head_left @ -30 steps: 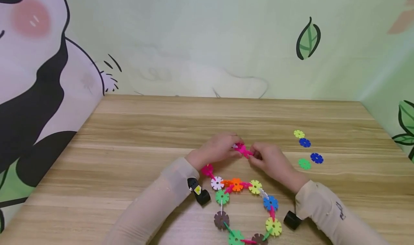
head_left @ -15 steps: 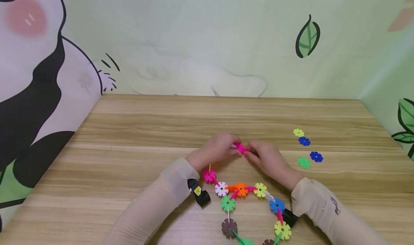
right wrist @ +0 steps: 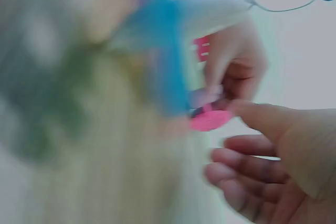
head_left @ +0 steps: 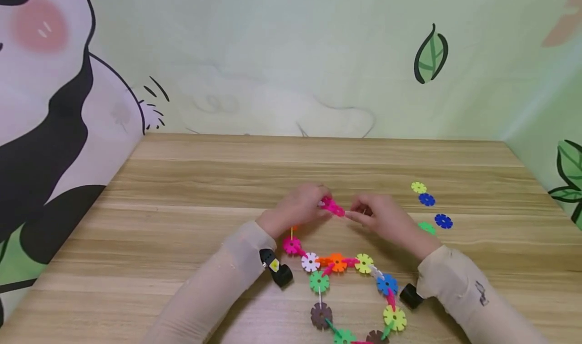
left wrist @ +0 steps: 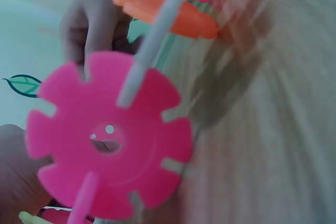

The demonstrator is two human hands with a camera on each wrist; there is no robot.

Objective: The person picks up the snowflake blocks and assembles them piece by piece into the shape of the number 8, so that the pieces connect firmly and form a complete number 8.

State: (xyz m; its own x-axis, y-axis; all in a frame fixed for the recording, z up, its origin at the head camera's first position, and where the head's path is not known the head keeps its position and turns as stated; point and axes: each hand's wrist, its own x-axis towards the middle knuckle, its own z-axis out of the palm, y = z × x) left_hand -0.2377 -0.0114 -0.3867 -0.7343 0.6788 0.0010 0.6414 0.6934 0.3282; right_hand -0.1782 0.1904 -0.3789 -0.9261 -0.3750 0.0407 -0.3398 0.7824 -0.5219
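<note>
In the head view my left hand [head_left: 297, 210] pinches bright pink notched plastic discs [head_left: 334, 206], joined together, with a bit of white at their left end. Close to their right end is my right hand [head_left: 388, 220], its thumb tip at or beside the pink edge. The right wrist view shows the right hand [right wrist: 283, 156] with loosely bent fingers apart from the thumb, and a pink disc [right wrist: 210, 121] by the thumb tip. A chain of linked discs forms a ring below, including a pink disc [head_left: 292, 246], white disc [head_left: 310, 262] and blue disc [head_left: 387, 285].
Loose discs lie on the wooden table [head_left: 204, 182] at the right: yellow [head_left: 419, 187], two blue ones [head_left: 443, 221] and a green one [head_left: 426, 227] partly behind the right hand. A wall with painted leaves stands behind. A black wrist camera [head_left: 411, 296] sits near the ring.
The right fingers have loosened from the pink discs and drawn slightly to the right. The left hand has shifted a little left with the pink discs. The ring moved down and right, then slightly back.
</note>
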